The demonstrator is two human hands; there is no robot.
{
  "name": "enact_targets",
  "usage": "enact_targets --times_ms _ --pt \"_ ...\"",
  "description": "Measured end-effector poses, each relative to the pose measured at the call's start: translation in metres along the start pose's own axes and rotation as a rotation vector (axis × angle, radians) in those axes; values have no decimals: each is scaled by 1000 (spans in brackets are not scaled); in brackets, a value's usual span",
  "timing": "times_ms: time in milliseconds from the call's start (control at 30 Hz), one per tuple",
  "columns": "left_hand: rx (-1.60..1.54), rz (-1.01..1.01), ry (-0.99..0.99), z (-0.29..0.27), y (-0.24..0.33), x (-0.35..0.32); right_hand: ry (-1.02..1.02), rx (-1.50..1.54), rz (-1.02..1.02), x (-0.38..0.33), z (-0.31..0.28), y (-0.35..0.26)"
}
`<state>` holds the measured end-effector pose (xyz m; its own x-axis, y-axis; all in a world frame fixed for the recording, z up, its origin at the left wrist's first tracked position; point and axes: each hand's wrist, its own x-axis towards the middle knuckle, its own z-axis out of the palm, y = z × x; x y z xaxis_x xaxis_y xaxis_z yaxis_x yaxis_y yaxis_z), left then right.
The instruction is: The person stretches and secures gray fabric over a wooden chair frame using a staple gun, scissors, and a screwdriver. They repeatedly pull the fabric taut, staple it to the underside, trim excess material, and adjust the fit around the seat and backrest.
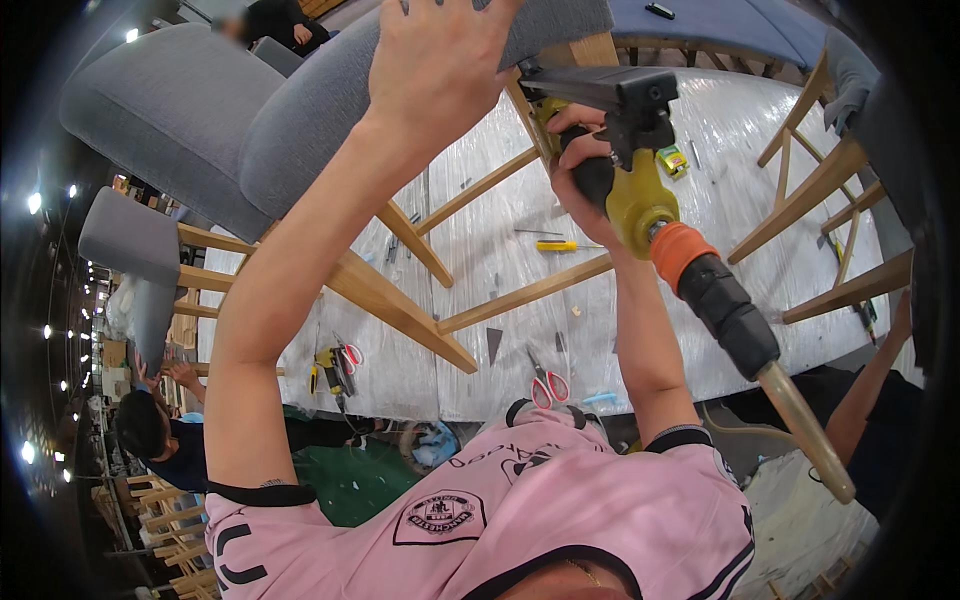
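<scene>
My left hand [435, 75] lies on the grey upholstered part of a chair [325, 115], fingers spread, with the tips partly cut off by the upper edge. In my right hand [583, 175] is a yellow and black pneumatic staple gun [640, 200], my fingers wrapped round its black grip. Its nose points at the wooden frame beneath the upholstery; whether it touches is hidden. An orange-collared coupling [683, 258] joins the gun to a tan air hose [805, 430]. The chair's wooden legs [400, 310] and rails [525, 292] stand over a plastic-wrapped table.
On the plastic-covered table [470, 390] lie red-handled scissors [546, 384], a yellow screwdriver [566, 246], a tape measure [672, 160] and a yellow-black tool [328, 370]. More chairs [130, 230] stand left and right [810, 220]. Other people work at the left [165, 430], far back and right.
</scene>
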<state>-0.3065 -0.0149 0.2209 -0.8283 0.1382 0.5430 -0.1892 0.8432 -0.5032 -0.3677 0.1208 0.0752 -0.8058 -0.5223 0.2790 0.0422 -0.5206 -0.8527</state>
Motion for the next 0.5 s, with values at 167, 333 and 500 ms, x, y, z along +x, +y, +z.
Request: enact_targets --times_ms 167,333,500 --pt "32 -7 -3 -3 3 -3 -116 -438 -575 -2 -2 -1" --pt "-198 -57 -195 -27 -8 11 -84 -276 -417 -6 -10 9" --pt "-454 -353 -282 -16 -72 32 -111 -541 -771 6 -5 -5"
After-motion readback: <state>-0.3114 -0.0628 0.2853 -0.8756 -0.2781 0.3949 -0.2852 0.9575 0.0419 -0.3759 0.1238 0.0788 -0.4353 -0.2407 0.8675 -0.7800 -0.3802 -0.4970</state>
